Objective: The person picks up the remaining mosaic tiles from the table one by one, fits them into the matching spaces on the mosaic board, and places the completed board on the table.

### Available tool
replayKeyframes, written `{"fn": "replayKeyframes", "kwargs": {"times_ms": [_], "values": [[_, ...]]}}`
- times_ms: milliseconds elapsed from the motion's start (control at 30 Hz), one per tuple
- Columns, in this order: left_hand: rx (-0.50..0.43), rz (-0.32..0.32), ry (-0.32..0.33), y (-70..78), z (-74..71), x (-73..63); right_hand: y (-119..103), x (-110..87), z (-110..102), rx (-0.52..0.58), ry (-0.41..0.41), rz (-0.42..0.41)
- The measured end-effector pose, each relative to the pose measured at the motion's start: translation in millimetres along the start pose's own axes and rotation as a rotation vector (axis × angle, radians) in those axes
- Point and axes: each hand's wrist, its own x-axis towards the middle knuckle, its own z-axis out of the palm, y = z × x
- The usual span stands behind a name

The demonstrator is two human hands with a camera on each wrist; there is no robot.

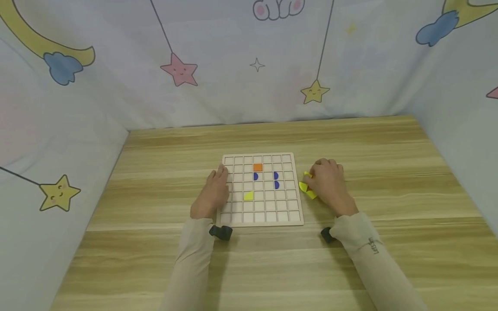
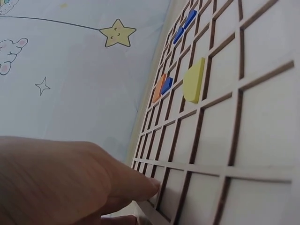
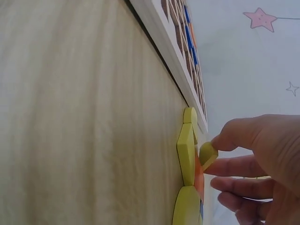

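Observation:
A pale wooden grid board [image 1: 260, 225] lies flat on the table with shallow square cells. An orange square [image 1: 257, 167], a yellow piece with one curved side [image 1: 248, 196] and several blue half-round pieces [image 1: 276, 185] sit in its cells. My left hand [image 1: 213, 192] rests on the board's left edge, fingers extended; its index fingertip touches the frame in the left wrist view. To the right of the board, my right hand [image 1: 328, 183] pinches a yellow piece [image 3: 208, 155] between thumb and index finger, just above a small pile of yellow pieces [image 3: 186, 154].
The wood-grain table [image 1: 155, 172] stretches out on all sides of the board. In the pile, an orange piece [image 3: 199, 176] and a bit of blue show beneath the yellow ones. A printed cloth [image 1: 233, 95] hangs behind and at both sides.

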Motion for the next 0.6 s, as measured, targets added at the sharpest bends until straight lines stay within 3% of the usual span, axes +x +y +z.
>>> {"fn": "replayKeyframes", "kwargs": {"times_ms": [233, 600], "values": [[-0.004, 0.006, -0.004, 0.6, -1.0, -0.8, 11, 3.9, 2, 0.049, 0.02, 0.014], [-0.03, -0.006, -0.011, -0.4, -0.1, 0.3, 20, 4.8, 3, 0.303, 0.032, 0.114]]}}
